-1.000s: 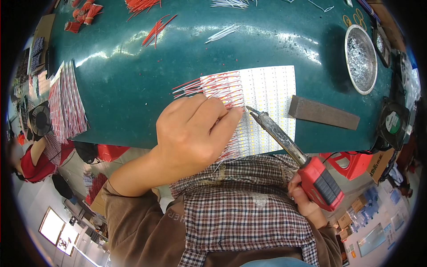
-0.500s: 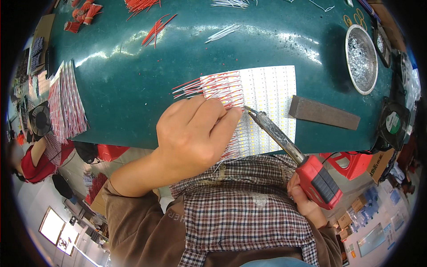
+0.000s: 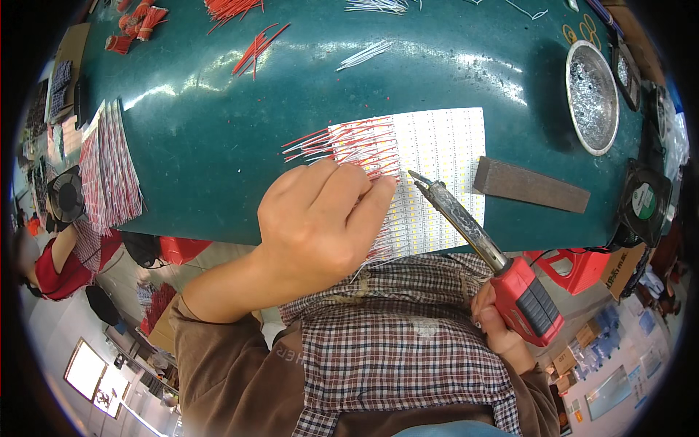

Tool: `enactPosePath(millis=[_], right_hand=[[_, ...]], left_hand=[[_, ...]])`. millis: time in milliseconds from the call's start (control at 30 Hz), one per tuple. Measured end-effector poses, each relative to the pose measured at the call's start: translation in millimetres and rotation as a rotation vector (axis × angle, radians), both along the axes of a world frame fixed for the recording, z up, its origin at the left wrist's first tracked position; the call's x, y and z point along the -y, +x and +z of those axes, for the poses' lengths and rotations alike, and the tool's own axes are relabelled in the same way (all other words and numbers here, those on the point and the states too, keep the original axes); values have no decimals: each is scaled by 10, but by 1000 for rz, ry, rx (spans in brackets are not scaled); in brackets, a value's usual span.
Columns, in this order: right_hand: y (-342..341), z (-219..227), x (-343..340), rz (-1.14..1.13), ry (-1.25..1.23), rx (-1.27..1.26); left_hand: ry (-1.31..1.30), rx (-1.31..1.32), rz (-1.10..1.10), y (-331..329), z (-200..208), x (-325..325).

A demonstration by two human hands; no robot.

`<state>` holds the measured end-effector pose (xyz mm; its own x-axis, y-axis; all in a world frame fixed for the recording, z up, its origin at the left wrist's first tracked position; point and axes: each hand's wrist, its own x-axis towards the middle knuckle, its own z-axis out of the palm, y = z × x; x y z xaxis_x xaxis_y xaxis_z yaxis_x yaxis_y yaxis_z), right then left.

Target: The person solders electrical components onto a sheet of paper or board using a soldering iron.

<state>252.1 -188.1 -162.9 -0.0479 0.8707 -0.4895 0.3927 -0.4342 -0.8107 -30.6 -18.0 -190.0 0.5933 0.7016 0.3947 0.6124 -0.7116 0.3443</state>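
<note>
A white LED strip panel (image 3: 444, 138) with yellow chips lies on the green table. Thin red and white wires (image 3: 360, 149) run across its left part and past its left edge. My left hand (image 3: 317, 215) is closed in a pinch over those wires, its fingertips on a wire at the panel; the fingers hide most of it. In my right hand (image 3: 495, 320) is a red-handled soldering iron (image 3: 473, 237), gripped by the handle. Its tip points up and left over the panel, just right of my left fingertips and apart from them.
A dark rectangular bar (image 3: 531, 186) rests on the panel's right edge. Farther right are a metal bowl (image 3: 593, 98) and a small fan (image 3: 644, 200). Loose red wires (image 3: 258, 49) and white wires (image 3: 365, 54) lie at the back. Wired strips (image 3: 109, 171) hang over the left edge, near another person's arm (image 3: 62, 251).
The soldering iron has shifted slightly right, its tip drawing away from my left fingertips. My left hand has hardly moved.
</note>
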Motion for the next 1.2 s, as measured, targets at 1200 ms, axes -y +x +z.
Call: enactPosePath(millis=[1200], right_hand=[[73,-63,120,53,83,18]], left_hand=[[-73,52,-21,1,18,49]])
